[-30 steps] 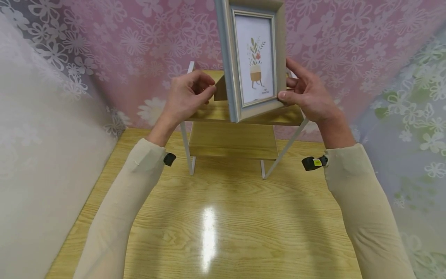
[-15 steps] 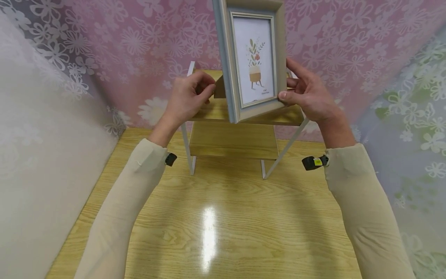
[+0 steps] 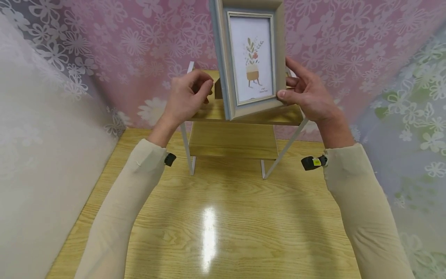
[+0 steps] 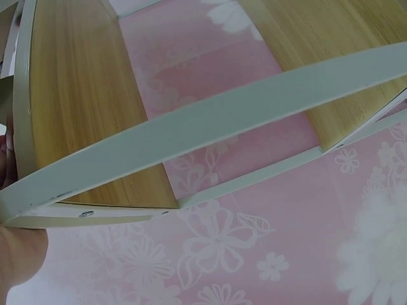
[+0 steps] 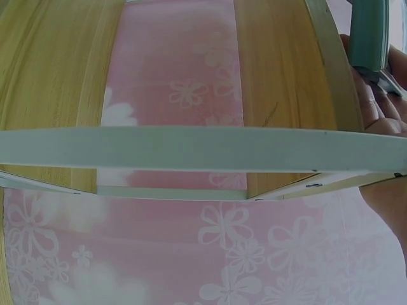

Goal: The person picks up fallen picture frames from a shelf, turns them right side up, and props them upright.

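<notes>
A picture frame [image 3: 228,69] in beige and grey-blue, with a print of a potted plant, is held upright and slightly turned above the small shelf's top board. My right hand [image 3: 308,91] grips its right side, thumb on the front near the lower corner and fingers behind. A brown flap [image 3: 218,90] sticks out behind the frame's left edge. My left hand [image 3: 189,91] is close beside this flap, fingers loosely curled, with a narrow gap showing between fingertips and flap. In the right wrist view the frame's edge [image 5: 369,32] shows beside the right hand's palm.
The small shelf has a wooden top board [image 3: 209,113], a lower board [image 3: 233,141] and white metal legs [image 3: 186,145]. It stands on a wood-look floor [image 3: 261,224] against a pink floral wall [image 3: 139,50]. Pale side walls [image 3: 45,135] rise left and right.
The picture frame has shifted slightly left and turned to face the head camera more. The left fingertips, earlier at the flap, are now just apart from it. The right hand keeps its grip.
</notes>
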`<state>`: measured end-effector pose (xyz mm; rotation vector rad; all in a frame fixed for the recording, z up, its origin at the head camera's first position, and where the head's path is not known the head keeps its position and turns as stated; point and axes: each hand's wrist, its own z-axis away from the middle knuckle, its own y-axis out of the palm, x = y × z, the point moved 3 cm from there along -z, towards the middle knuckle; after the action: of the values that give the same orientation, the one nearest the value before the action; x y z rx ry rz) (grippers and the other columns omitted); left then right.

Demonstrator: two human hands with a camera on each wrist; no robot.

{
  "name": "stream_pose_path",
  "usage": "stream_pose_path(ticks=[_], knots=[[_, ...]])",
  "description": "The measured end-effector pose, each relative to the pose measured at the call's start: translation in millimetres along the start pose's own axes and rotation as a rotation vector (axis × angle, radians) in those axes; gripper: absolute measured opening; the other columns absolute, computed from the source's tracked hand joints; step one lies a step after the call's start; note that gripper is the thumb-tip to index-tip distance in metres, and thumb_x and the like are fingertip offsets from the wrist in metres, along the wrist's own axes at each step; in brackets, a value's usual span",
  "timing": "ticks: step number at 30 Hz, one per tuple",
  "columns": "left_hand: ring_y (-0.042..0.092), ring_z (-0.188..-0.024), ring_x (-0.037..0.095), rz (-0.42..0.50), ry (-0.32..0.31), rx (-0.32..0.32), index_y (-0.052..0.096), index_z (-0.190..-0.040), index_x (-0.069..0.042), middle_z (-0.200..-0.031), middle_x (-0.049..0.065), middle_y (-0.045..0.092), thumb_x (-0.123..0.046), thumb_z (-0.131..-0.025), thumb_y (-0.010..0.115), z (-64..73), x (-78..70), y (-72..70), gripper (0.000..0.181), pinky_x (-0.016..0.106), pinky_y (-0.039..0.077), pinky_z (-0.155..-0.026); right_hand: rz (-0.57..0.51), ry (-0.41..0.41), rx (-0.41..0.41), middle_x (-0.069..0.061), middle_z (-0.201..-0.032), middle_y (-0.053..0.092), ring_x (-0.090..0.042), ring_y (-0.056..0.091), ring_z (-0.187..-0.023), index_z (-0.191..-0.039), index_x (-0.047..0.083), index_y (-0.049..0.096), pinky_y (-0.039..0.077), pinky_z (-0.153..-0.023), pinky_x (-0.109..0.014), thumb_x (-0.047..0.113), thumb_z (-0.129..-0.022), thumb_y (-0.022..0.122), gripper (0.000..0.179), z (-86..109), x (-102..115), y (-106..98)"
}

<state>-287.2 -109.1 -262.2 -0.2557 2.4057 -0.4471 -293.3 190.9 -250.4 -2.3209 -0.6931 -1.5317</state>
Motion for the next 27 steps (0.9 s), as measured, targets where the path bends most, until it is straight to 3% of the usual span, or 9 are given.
stream_pose_path(ticks=[9, 19, 27], knots=[[0.061, -0.055, 0.013, 0.077, -0.021, -0.023, 0.066, -0.101, 0.007, -0.077, 0.014, 0.069, -0.009, -0.101, 0.054, 0.2, -0.4, -0.1, 0.02, 0.023, 0.053, -0.056, 0.014, -0.045, -0.029, -0.016, -0.139, 0.058, -0.024, 0.068, -0.11, -0.156, 0.011, 0.031, 0.058, -0.081, -0.029, -0.022, -0.088, 0.055, 0.079, -0.9, -0.1, -1.6], [0.061, -0.058, 0.016, 0.105, 0.025, 0.073, 0.06, -0.119, 0.006, -0.086, 0.014, 0.07, -0.008, -0.099, 0.056, 1.4, -0.1, 0.2, 0.025, 0.023, 0.052, -0.057, 0.119, -0.055, -0.042, -0.016, -0.138, 0.056, -0.021, 0.067, -0.109, -0.156, 0.013, 0.032, 0.057, -0.081, -0.026, -0.022, -0.088, 0.056, 0.081, -0.8, -0.6, -0.3], [0.065, -0.059, 0.017, 0.103, 0.075, 0.091, 0.051, -0.136, 0.0, -0.091, 0.011, 0.074, -0.012, -0.091, 0.067, -0.2, -0.3, 1.7, 0.049, 0.025, 0.056, -0.059, 0.191, -0.066, -0.059, -0.015, -0.136, 0.055, -0.021, 0.066, -0.106, -0.156, 0.014, 0.032, 0.057, -0.082, -0.024, -0.021, -0.088, 0.057, 0.08, -2.0, 0.0, 0.6]])
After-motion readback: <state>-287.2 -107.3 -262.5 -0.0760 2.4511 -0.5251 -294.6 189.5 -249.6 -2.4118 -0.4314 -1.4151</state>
